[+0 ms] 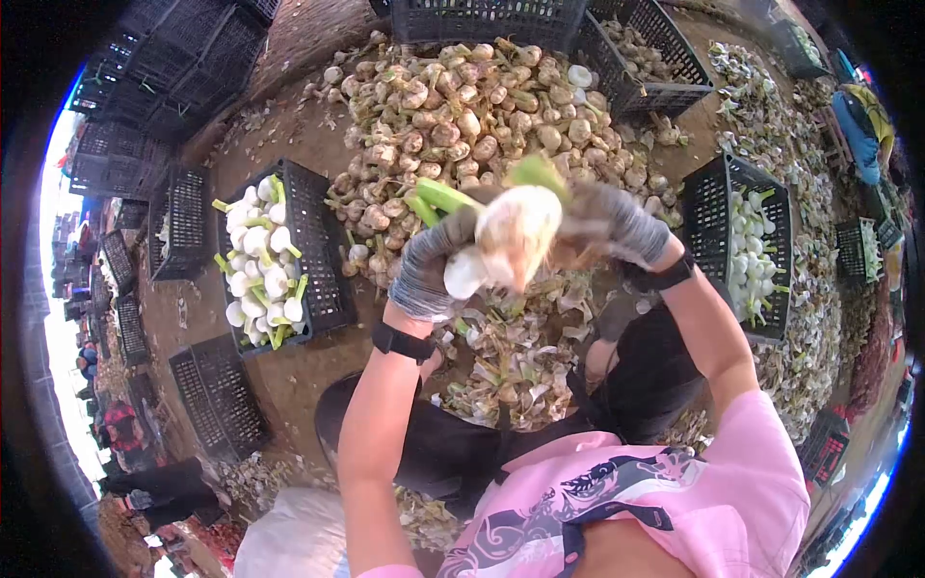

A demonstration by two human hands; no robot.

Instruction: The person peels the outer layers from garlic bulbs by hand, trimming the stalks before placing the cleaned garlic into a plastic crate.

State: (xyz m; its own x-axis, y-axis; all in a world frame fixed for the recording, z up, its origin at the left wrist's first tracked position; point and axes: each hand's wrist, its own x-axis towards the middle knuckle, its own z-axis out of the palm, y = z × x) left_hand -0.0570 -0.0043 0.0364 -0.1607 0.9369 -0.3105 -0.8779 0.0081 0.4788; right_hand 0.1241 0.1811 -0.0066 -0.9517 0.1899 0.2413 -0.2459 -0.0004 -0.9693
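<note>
My left hand (436, 258), in a grey work glove, is closed around garlic. A clean white garlic bulb (464, 275) shows under its fingers, and green cut stems (438, 199) stick out above. Between both hands is a larger garlic bulb (520, 231), partly covered in brownish skin, with a blurred green stem above it. My right hand (617, 223), also gloved, is at this bulb's right side; its fingers are smeared by motion. Beyond the hands lies a big heap of unpeeled garlic (453, 116). Torn garlic skins (511, 371) cover the ground below.
A black crate (323, 241) of white garlic with green stems stands at the left, another crate (708, 226) at the right. An overturned-looking crate (222, 400) lies lower left. More crates (202, 58) are stacked at upper left. Another person (862, 125) is at far right.
</note>
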